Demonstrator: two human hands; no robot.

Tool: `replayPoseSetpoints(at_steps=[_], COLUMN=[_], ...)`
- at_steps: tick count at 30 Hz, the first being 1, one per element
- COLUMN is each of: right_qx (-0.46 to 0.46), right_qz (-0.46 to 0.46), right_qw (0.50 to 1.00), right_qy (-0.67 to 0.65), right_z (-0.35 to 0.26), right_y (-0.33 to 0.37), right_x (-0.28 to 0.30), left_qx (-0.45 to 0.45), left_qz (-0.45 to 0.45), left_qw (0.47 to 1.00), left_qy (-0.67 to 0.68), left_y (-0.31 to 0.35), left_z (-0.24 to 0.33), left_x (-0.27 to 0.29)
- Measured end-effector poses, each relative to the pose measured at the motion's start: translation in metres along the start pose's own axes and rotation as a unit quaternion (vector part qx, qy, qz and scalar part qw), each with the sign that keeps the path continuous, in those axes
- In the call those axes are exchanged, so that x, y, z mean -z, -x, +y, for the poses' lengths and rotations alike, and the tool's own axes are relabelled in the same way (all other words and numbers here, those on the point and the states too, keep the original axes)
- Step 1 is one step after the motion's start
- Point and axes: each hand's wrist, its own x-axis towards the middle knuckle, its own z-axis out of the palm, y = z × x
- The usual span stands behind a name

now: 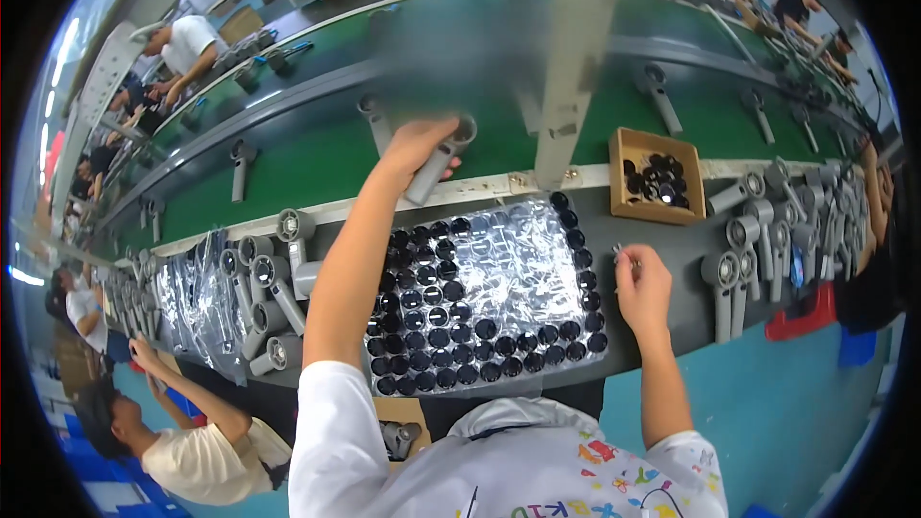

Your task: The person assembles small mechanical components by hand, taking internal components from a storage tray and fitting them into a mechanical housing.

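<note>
My left hand [419, 151] reaches over the near edge of the green conveyor belt, its fingers closed around a grey handled housing [436, 169] with a round, hollow head, shaped like a hair dryer. Black round caps [436, 315] lie in rows on a tray covered with shiny clear plastic [513, 264], below and right of that arm. To the right of this tray my right hand [644, 283] is closed over the grey bench. A small shiny bit shows at its fingertips, too small to name.
A cardboard box [658, 214] of black round parts stands beside a pale upright post [572, 67]. Grey housings are heaped at the right [758, 240] and left [273, 273] of the bench; others ride the belt [317, 168]. Co-workers sit along both sides, one close at lower left [197, 441].
</note>
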Motion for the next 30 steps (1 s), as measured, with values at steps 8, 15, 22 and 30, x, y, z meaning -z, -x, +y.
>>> replayPoseSetpoints(at_steps=[8, 15, 22, 30], right_qx=[-0.201, -0.117, -0.158, -0.108], right_qz=[0.009, 0.012, 0.008, 0.009], right_qw=[0.921, 0.954, 0.924, 0.936], right_qy=[-0.334, -0.275, -0.349, -0.334], right_z=[0.01, 0.023, 0.009, 0.023], right_y=[0.045, 0.042, 0.042, 0.048], right_x=[0.004, 0.0, -0.002, 0.006], left_qx=[-0.206, -0.242, -0.051, -0.138], left_qz=[0.368, 0.412, 0.468, 0.187], left_qw=[0.845, 0.726, 0.769, 0.944], left_qy=[-0.329, -0.495, -0.433, 0.236], left_y=[-0.087, -0.04, -0.023, 0.069], left_z=[-0.018, 0.007, -0.039, 0.013], left_x=[0.033, 0.048, 0.15, 0.085])
